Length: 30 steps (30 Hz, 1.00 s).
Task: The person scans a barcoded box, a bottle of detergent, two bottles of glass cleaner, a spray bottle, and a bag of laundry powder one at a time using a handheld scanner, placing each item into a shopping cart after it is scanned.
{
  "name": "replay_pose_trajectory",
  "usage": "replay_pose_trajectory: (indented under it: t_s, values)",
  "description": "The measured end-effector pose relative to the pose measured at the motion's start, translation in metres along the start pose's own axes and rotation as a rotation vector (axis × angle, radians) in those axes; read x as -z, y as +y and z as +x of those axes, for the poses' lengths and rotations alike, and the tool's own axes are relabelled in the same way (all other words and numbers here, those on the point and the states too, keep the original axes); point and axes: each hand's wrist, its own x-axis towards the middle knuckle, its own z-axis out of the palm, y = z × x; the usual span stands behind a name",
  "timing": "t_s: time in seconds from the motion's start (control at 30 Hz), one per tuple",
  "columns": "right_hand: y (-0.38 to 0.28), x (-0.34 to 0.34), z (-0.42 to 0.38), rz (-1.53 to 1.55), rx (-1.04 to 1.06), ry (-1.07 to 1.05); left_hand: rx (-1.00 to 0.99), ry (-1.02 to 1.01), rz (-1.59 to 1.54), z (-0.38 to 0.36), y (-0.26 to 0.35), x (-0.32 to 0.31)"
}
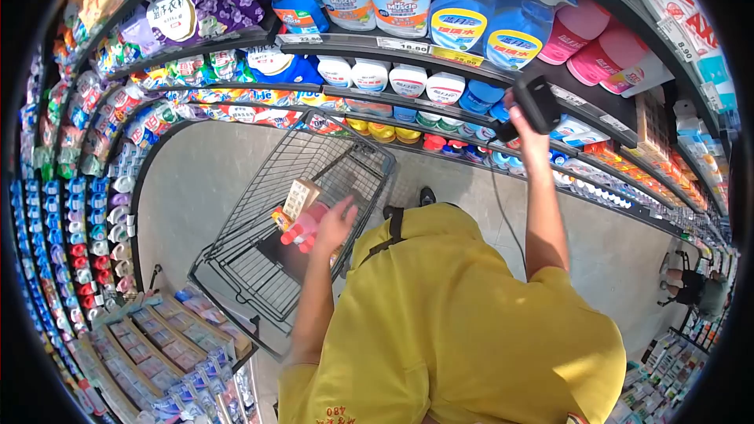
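Note:
My left hand (336, 224) is over the near side of a wire shopping cart (259, 188), blurred, beside pink-red bottles (305, 228); whether it touches them I cannot tell. A beige patterned box (300, 198) and a small orange-yellow pack (280, 218) lie next to the bottles. Raised on the right, my right hand (525, 122) grips a black device (537, 104), from which a dark cable hangs down. Just beyond it are the shelf edge and blue spray bottles (514, 31).
Curved-looking shelves (353, 41) of cleaning products run across the front and both sides. A low display rack (161, 345) stands at the lower left. Another person (695, 286) is far off at the right, near more shelving.

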Motion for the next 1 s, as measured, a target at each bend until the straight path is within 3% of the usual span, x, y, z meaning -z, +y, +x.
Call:
replay_pose_trajectory:
  t_s: [0.1, 0.17, 0.37, 0.5, 0.7, 0.9, 1.0]
  values:
    - [-0.042, 0.011, 0.01, -0.056, 0.184, 0.174, -0.16, 0.012, -0.069, 0.036, 0.102, 0.033]
    - [-0.038, 0.024, 0.024, -0.076, 0.286, 0.139, -0.279, 0.011, -0.159, 0.057, 0.146, 0.043]
    - [-0.057, 0.015, 0.066, 0.028, 0.31, 0.09, -0.412, -0.121, -0.519, 0.091, 0.236, 0.043]
    - [-0.06, 0.01, 0.084, 0.057, 0.279, 0.001, -0.465, -0.059, -0.657, 0.106, 0.271, 0.041]
    - [-0.079, 0.01, 0.093, -0.017, 0.214, -0.124, -0.466, 0.08, -0.627, 0.135, 0.296, 0.042]
    - [-0.087, 0.012, 0.107, -0.132, 0.279, -0.309, -0.45, 0.071, -0.719, 0.148, 0.315, 0.032]
    - [-0.082, 0.009, 0.108, -0.109, 0.308, -0.3, -0.464, 0.129, -0.762, 0.152, 0.315, 0.022]
